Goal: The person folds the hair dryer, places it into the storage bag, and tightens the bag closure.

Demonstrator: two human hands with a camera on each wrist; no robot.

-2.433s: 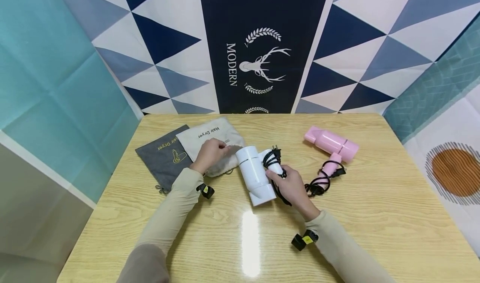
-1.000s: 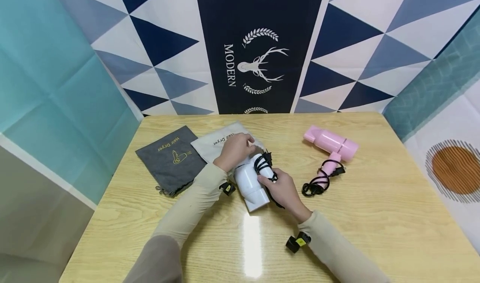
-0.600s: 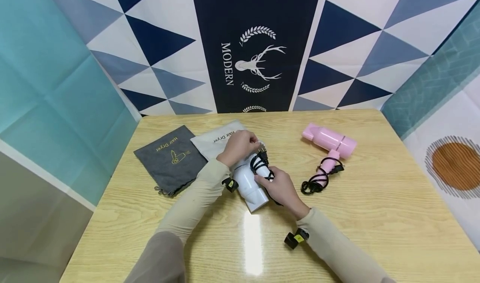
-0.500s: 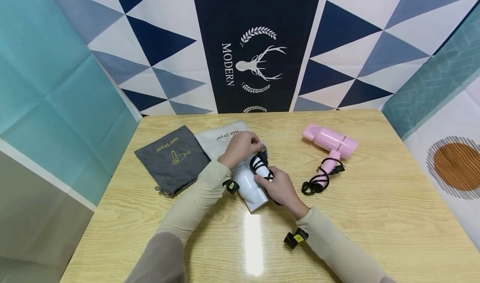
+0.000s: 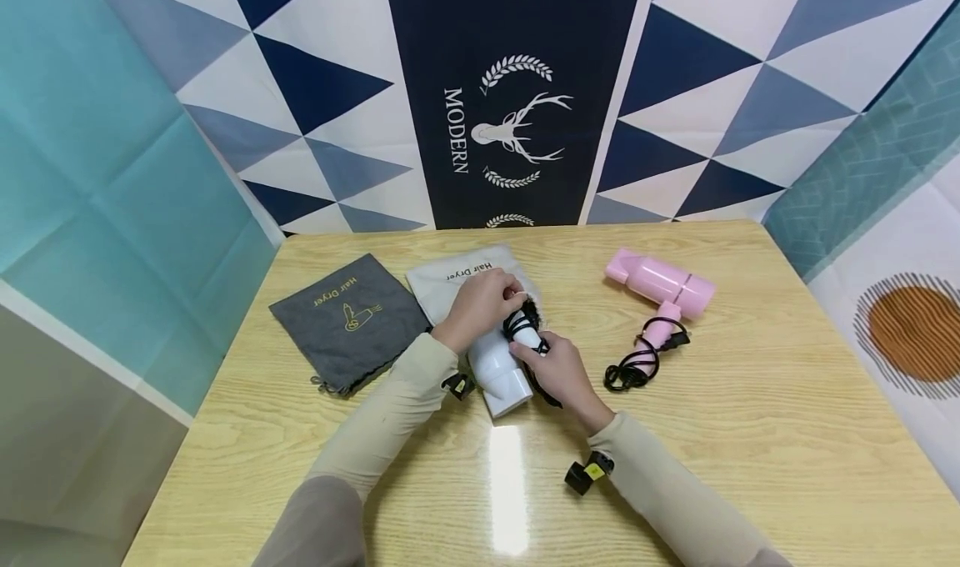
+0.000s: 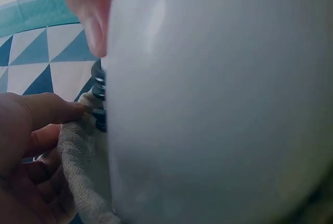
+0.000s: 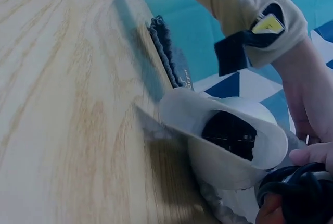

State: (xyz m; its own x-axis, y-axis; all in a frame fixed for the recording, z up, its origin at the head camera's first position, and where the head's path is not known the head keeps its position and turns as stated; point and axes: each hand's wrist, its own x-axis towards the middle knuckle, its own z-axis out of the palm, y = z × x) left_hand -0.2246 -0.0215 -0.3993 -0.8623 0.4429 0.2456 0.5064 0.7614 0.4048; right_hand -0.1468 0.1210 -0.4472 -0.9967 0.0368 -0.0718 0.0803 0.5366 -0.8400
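A white hair dryer (image 5: 497,368) lies part way into the mouth of a light grey drawstring pouch (image 5: 465,268) printed "Hair Dryer". My right hand (image 5: 558,371) grips its handle, which has a black cord (image 5: 517,323) wound round it. With thumb and fingers my left hand (image 5: 480,304) pinches the pouch's rim close to the plug end of the cord. In the left wrist view the dryer's barrel (image 6: 218,94) fills most of the frame, with the gathered pouch edge (image 6: 78,166) between the fingers and it. The right wrist view shows the nozzle's opening (image 7: 229,133) close over the table.
A dark grey "Hair Dryer" pouch (image 5: 348,321) lies flat on the wooden table (image 5: 735,467), left of the light one. To the right rests a pink hair dryer (image 5: 663,283) with its black cord wrapped round the handle. A patterned cloth backdrop (image 5: 517,92) stands behind the table.
The left hand has pulled the light pouch rightward and its rim over the dryer's rear end and toward the handle. The right hand has shifted slightly left with the dryer.
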